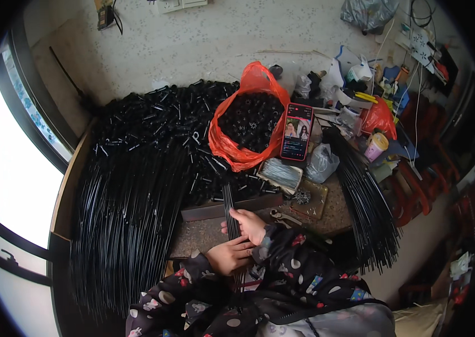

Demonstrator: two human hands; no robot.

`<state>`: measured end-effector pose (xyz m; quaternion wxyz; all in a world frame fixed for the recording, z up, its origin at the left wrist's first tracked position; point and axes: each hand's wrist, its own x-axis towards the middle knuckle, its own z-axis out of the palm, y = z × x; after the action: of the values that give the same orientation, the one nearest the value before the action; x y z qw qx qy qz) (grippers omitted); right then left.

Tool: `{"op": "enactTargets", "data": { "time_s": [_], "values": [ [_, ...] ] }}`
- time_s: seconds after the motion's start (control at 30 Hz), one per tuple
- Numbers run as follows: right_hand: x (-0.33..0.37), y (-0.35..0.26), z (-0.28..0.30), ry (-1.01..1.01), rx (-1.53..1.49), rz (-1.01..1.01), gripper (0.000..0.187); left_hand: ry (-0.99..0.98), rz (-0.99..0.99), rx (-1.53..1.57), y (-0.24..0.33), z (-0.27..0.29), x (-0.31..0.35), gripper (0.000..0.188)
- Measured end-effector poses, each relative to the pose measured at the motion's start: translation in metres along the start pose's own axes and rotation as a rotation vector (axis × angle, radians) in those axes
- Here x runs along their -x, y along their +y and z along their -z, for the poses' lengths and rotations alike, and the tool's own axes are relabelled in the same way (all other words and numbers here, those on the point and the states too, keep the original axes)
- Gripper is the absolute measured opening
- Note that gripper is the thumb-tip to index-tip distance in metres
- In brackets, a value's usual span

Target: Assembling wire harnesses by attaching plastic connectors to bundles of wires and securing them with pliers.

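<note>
A narrow bundle of thin black rods (228, 201) runs from the edge of the heap down toward my lap. My right hand (250, 226) is closed around it near the table's front edge, thumb up along the rods. Just below, my left hand (227, 257) also wraps the bundle, its fingertips against my right hand. The rods' lower part is mostly hidden by my hands and sleeves. Beyond the upper end lies a large heap of black rod pieces with thick plastic ends (158, 112). Pliers (285, 217) lie right of my right hand.
Long black rods (125, 219) hang over the table's left front; another sheaf (364, 202) hangs at the right. A red plastic bag (221, 147) holds small black parts. Around it are a phone (296, 133), a box of thin metal pins (280, 173) and a cup (376, 146).
</note>
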<state>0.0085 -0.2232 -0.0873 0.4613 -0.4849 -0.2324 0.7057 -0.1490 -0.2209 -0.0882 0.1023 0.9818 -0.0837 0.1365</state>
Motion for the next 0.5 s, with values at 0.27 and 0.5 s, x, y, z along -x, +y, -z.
{"op": "enactTargets", "data": {
  "time_s": [0.27, 0.5],
  "values": [
    [0.106, -0.085, -0.006, -0.06, 0.792, 0.716, 0.044, 0.068, 0.178, 0.172, 0.002, 0.007, -0.002, 0.043],
    [0.111, -0.131, 0.103, 0.7, 1.393, 1.156, 0.021, 0.089, 0.142, 0.24, -0.002, 0.013, -0.013, 0.039]
  ]
}}
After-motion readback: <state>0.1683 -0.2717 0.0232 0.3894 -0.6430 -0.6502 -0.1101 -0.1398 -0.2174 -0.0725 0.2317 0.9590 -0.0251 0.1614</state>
